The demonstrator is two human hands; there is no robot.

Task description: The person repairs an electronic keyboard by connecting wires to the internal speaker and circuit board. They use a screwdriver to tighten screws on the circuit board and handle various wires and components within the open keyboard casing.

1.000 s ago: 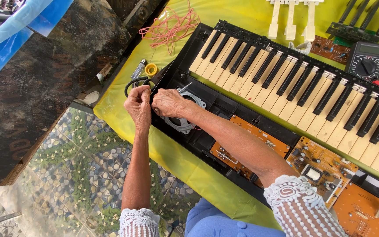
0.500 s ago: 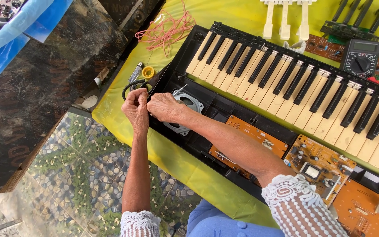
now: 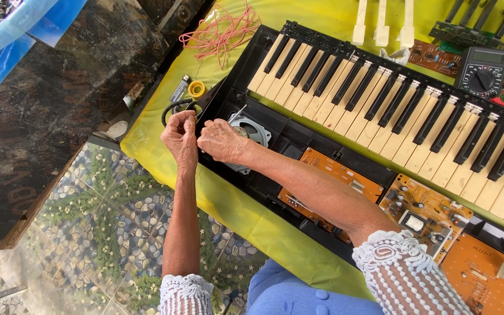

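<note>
An opened electronic keyboard (image 3: pixel 298 143) lies on a yellow cloth (image 3: pixel 164 146), its black case exposing a round grey speaker (image 3: pixel 256 129) at the left end. My left hand (image 3: pixel 181 139) and my right hand (image 3: pixel 221 141) meet at the case's left edge, fingers curled and fingertips pressed together. My right hand covers part of the speaker. Whatever sits between the fingertips is hidden. A black loop-shaped thing (image 3: pixel 172 108), perhaps scissor handles, lies just beyond my left hand.
Orange circuit boards (image 3: pixel 336 175) sit in the case to the right of the speaker. A yellow tape roll (image 3: pixel 196 88), pink wire (image 3: pixel 221 29), loose white keys (image 3: pixel 380 26) and a multimeter (image 3: pixel 485 71) lie farther back. A dark stone slab (image 3: pixel 59 116) borders the table's left side.
Both hands stay at the same spot by the speaker, with the fingertips drawn a little closer together. The view has shifted slightly.
</note>
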